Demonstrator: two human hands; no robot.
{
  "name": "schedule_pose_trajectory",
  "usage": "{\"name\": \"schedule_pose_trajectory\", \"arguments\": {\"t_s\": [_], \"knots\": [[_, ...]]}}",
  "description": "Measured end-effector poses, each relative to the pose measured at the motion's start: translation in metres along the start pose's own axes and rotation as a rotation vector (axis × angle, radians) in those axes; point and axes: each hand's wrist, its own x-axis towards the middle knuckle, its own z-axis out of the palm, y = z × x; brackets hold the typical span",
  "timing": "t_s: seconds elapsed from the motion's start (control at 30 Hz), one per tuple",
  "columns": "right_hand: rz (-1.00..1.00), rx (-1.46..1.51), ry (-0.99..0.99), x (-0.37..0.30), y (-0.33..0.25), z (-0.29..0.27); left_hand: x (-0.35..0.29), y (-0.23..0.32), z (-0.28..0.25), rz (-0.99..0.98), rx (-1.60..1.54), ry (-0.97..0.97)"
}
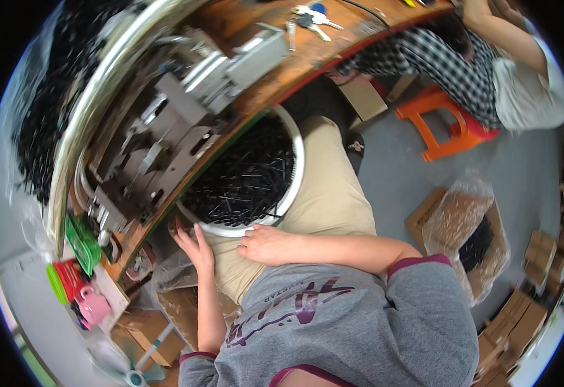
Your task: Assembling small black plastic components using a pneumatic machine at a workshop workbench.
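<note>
Probably for easy reach, the basin (299,155) of black pieces (243,177) sat on the lap (327,187), left hand (202,253) beside it, fingers wide, right hand (264,245) curled, hold unclear.

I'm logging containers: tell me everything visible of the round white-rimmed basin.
The basin is round, with a broad white rim, material unclear. Many thin black pieces hide its bottom. It sits over the person's lap, partly hidden by the workbench. The left hand and right hand are at its near rim; contact is unclear.
</note>
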Motion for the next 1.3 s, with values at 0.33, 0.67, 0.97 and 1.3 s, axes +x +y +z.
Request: {"name": "schedule_pose_trajectory", "arguments": {"t_s": [0.33, 0.67, 0.97, 1.3], "knots": [[-0.242, 0.207, 0.439, 0.026, -0.011, -0.108, 0.063, -0.031, 0.008, -0.171, 0.12, -0.182], [-0.293, -0.38, 0.944, 0.122, -0.001, -0.326, 0.038, 0.093, -0.079, 0.027, 0.307, -0.373], [0.171, -0.785, 0.253, 0.253, 0.013, -0.407, 0.071, 0.205, -0.131, 0.647, -0.3, -0.286], [0.173, -0.937, 0.172, 0.259, 0.017, -0.416, 0.079, 0.212, -0.138, 0.725, -0.381, -0.198]]}}
